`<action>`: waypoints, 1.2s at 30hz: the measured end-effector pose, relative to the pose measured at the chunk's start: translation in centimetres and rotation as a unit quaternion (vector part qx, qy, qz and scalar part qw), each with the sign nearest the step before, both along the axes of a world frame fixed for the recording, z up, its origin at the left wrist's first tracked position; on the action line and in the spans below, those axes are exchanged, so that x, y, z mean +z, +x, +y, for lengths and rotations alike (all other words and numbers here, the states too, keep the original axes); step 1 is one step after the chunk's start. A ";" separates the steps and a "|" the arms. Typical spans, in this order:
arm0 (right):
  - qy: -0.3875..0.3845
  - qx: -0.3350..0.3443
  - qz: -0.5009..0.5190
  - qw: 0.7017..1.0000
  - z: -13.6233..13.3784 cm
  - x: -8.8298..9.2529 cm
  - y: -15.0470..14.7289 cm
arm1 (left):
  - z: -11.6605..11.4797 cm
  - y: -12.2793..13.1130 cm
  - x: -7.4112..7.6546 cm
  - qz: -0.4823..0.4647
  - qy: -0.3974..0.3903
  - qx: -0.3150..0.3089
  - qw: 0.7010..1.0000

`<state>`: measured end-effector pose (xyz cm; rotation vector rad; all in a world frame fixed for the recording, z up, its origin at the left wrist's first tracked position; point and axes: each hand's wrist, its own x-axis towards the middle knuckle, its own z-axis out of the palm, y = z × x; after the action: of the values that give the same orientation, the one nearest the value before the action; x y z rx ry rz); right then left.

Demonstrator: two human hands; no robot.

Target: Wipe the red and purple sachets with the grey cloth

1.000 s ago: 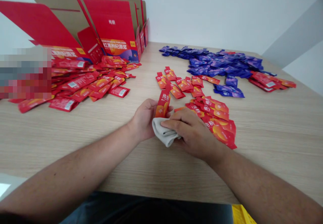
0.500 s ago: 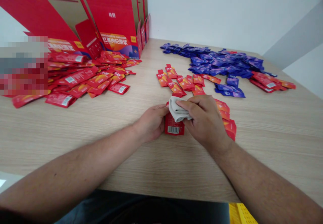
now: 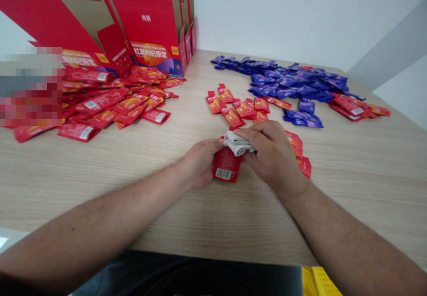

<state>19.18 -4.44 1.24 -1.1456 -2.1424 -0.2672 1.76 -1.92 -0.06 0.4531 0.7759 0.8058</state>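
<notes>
My left hand (image 3: 200,160) grips a red sachet (image 3: 226,166) by its left edge, barcode side up, just above the wooden table (image 3: 133,189). Over the sachet's top end my right hand (image 3: 271,153) presses a folded grey cloth (image 3: 236,142), fingers closed on it. A short row of red sachets (image 3: 298,151) lies under and to the right of my right hand. More red-orange sachets (image 3: 240,107) are scattered just beyond both hands.
A big heap of red sachets (image 3: 110,104) covers the left of the table, before open red cartons (image 3: 150,33) at the back left. Purple sachets (image 3: 290,84) are piled at the back right, with a few red ones (image 3: 353,107) beside them. A yellow crate (image 3: 320,282) shows below the table's edge.
The sachet was turned from upright, front side showing, to lying barcode side up. My right hand moved the cloth from below the sachet to its top end.
</notes>
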 end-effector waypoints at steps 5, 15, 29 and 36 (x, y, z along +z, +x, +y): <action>-0.077 0.119 -0.082 0.987 -1.4 -0.2 -1.7 | 1.2 -1.0 0.7 0.003 -0.023 0.026 0.999; -0.118 0.138 -0.050 0.982 -1.4 -1.1 -1.4 | 8.3 -8.0 0.9 0.302 0.354 0.242 0.852; -0.140 0.161 -0.051 0.976 -1.6 -1.2 -1.8 | 13.1 -21.0 -1.1 0.637 0.358 0.345 0.589; -0.145 0.164 -0.047 0.975 -1.5 -1.2 -1.8 | 12.3 -17.4 0.3 0.743 0.365 0.253 0.501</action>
<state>17.42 -5.97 0.04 -0.9247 -2.4702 0.1501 -15.62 10.37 0.22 1.9131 2.2784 1.1955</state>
